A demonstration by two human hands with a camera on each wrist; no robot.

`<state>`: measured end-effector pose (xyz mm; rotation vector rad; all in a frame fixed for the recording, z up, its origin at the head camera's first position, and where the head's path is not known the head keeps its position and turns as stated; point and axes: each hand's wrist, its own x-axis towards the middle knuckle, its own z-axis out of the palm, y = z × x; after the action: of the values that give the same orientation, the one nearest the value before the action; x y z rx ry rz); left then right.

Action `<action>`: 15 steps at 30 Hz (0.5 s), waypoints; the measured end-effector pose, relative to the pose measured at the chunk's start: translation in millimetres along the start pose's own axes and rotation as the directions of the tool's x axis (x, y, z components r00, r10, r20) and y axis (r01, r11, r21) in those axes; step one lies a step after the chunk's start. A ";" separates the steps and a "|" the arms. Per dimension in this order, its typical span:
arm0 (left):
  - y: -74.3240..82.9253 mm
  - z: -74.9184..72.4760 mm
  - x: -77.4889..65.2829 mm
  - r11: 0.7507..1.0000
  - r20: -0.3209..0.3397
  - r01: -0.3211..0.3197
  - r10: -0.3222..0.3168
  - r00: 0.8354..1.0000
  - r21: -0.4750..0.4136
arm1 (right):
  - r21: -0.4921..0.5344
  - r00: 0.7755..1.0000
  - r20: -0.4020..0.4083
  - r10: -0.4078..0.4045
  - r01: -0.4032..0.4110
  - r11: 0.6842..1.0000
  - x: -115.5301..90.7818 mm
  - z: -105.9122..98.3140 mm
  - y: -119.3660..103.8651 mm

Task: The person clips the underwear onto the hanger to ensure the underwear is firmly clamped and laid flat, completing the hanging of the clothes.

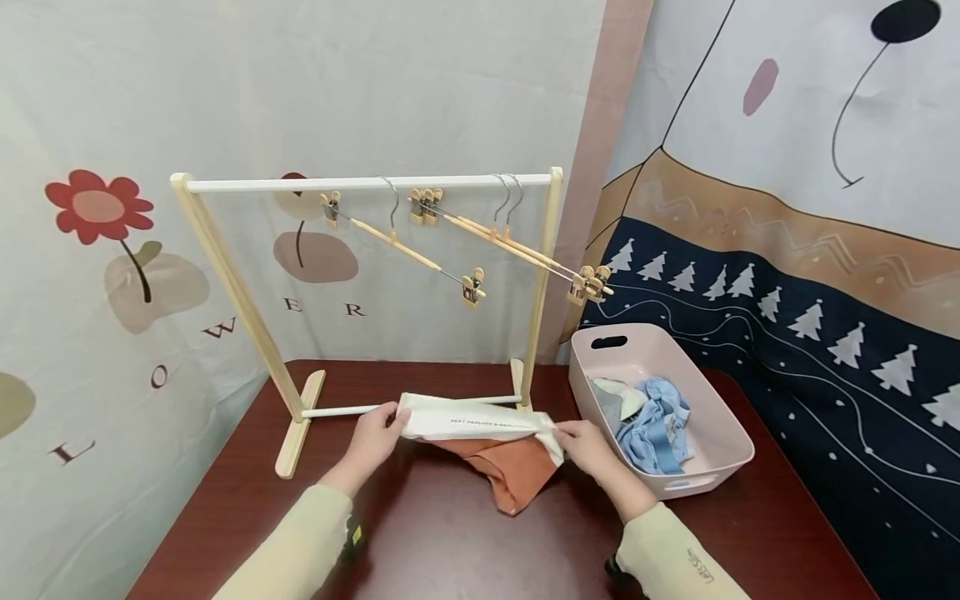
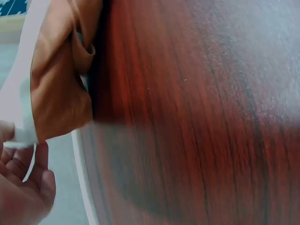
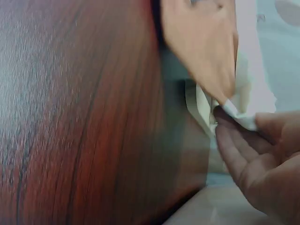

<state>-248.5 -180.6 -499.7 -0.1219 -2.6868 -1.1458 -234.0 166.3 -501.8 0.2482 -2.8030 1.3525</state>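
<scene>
A pair of rust-orange underpants (image 1: 517,471) with a wide white printed waistband is held up above the table between both hands. My left hand (image 1: 372,437) pinches the waistband's left end; in the left wrist view, the thumb and fingers of that hand (image 2: 26,180) grip the white edge. At the other end, my right hand (image 1: 588,448) pinches the waistband, and the right wrist view has the white fabric between thumb and fingers of the hand (image 3: 258,152). The orange part hangs folded below the band, its lower tip toward me.
Behind the hands stands a wooden clothes rack (image 1: 255,292) with several clip hangers (image 1: 397,243) on its white bar. A pink basket (image 1: 712,417) at the right holds blue and pale garments (image 1: 656,425). The dark red table (image 1: 442,542) lies beneath everything.
</scene>
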 end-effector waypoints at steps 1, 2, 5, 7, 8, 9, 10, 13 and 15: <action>0.4 -1.8 0.2 0.999 0.004 0.023 -0.023 1.000 -0.032 | 0.036 0.999 -0.032 0.037 -0.035 0.999 0.5 -1.9 0.2; 1.7 -3.1 0.0 0.996 0.011 0.047 -0.047 0.999 -0.072 | 0.077 0.996 -0.058 0.061 -0.057 0.995 1.0 -3.4 -0.3; 8.0 -4.0 0.2 0.975 0.021 0.093 -0.090 0.996 -0.201 | 0.154 0.989 -0.113 0.093 -0.075 0.985 3.5 -5.2 -4.0; 14.0 -5.2 -0.6 0.962 0.005 0.083 -0.084 0.996 -0.260 | 0.210 0.985 -0.129 0.116 -0.088 0.974 5.7 -4.6 -8.4; 17.1 -5.9 -1.0 0.958 -0.009 0.067 -0.072 0.997 -0.278 | 0.272 0.985 -0.117 0.123 -0.087 0.958 6.6 -4.2 -10.9; 20.2 -6.9 -1.3 0.955 -0.024 0.047 -0.057 0.998 -0.293 | 0.314 0.984 -0.114 0.134 -0.092 0.945 7.9 -4.1 -13.7; 23.0 -8.2 -1.5 0.954 -0.040 0.028 -0.042 0.998 -0.298 | 0.352 0.983 -0.108 0.148 -0.101 0.930 8.9 -4.2 -16.8; 32.3 -13.5 -1.4 0.951 -0.085 -0.026 0.000 0.996 -0.309 | 0.429 0.986 -0.078 0.146 -0.099 0.898 12.0 -6.7 -25.8; 38.1 -18.1 -0.5 0.946 -0.102 -0.038 0.005 0.995 -0.321 | 0.394 0.991 -0.068 0.113 -0.077 0.916 13.6 -10.7 -31.0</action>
<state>-238.9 -167.3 -460.9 -0.1415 -2.3855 -1.5345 -243.2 153.8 -469.9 0.0522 -2.4769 1.8902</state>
